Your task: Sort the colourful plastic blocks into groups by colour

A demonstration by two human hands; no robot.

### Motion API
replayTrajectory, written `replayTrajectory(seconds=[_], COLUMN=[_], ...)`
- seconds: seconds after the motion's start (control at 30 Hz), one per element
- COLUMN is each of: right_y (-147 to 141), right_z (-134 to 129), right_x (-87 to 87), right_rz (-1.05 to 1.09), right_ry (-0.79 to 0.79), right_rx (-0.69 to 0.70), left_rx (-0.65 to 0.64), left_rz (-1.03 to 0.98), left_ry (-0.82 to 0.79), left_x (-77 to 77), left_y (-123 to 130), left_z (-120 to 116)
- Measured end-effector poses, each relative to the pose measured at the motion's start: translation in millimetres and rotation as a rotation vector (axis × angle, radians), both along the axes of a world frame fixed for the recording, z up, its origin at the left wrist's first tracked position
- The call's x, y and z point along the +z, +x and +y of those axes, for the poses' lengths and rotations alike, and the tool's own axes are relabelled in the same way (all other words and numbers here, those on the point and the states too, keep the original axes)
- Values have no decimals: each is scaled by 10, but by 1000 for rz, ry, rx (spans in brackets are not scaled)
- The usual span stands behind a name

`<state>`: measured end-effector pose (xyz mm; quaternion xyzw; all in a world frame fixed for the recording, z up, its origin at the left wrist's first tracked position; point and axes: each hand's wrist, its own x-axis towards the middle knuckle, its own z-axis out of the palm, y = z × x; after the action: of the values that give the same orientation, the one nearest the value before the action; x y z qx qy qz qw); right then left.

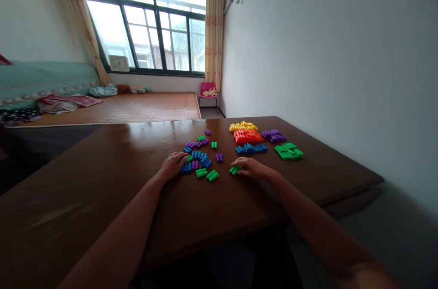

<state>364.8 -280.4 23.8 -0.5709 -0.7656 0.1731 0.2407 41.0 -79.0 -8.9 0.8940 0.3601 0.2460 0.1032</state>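
My left hand (174,164) is at the left side of a mixed group of small plastic building blocks, its fingers curled and closed on a green block (189,158). Around it lie blue blocks (205,161), a purple block (195,165) and two loose green blocks (212,175). To the right, my right hand (251,167) rests low over the table, fingers closed on another green block (234,170) that partly shows at the fingertips. Between the hands sits a purple block (219,157).
Sorted piles stand on the brown table (102,188): yellow blocks (243,126), red-orange blocks (247,136), blue blocks (251,148), purple blocks (273,136) and green blocks (289,151). A wall (325,61) borders the right. Beyond are a bed (153,105) and a pink chair (207,87).
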Motion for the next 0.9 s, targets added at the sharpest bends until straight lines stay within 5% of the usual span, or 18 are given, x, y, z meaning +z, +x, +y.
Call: replayTrajectory(seconds=[0.13,0.3,0.4,0.57,0.9], right_y=[321,1066,1435,1592,1881], right_z=[-183,-439,-545,-582,-722], right_x=[16,47,6,-156,-229], right_rz=[5,-159,-362,-514,-428], right_ry=[93,315,295,260,336], right_rx=[-235,-902,-1131,-1213,-1227], left_rx=[-6,-23,-19,-39,-28], left_rz=[-11,-23,-28,-33,-27], left_ry=[-4,5,11,10,23], left_x=[-14,-40,-38,-21,-26], left_y=[-12,-13,-14,-21,-17], left_z=[42,73,74,70,70])
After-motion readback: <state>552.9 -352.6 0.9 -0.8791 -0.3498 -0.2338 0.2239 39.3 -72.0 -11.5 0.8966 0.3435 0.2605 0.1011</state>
